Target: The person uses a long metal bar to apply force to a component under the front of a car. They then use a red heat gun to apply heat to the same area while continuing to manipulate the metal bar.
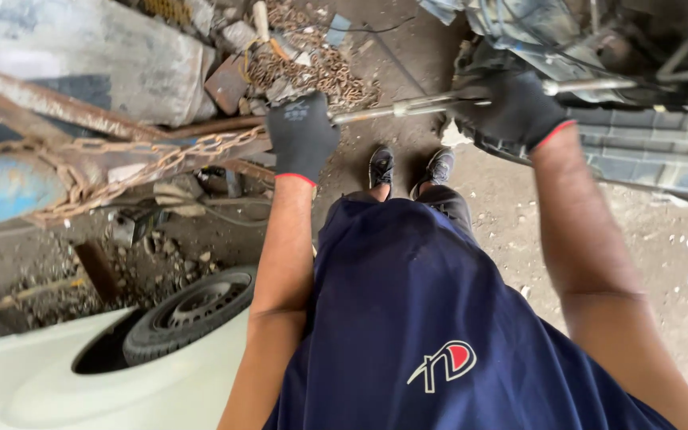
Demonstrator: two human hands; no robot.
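Both hands wear dark gloves and share one long steel bar (408, 106). The left hand (302, 135) is wrapped around the bar's near end, fingers curled shut over it, arm stretched straight out. The right hand (513, 110) closes on the bar farther along, close to where it enters the machinery (599, 56) at upper right. Two hands set apart like this suit a lever: the far hand likely steadies the working end while the outer hand supplies the force — a judgement from the spacing, not something the view proves.

The bar's long axis runs nearly level across the view, rising slightly from left to right. Its working end points right, into the grey metal mass, where the tip is hidden; the free end points left toward the rusty beam (81, 119) and chain (145, 159). It hangs in the air above the dirt floor (662, 239), over the person's shoes (408, 169), held only by the two hands and whatever it engages inside the machinery.

Below left lie a tyre (193, 310) and a white body panel (33, 382) — well apart from the bar. A heap of scrap chain (312, 64) sits on the floor beyond the left hand.
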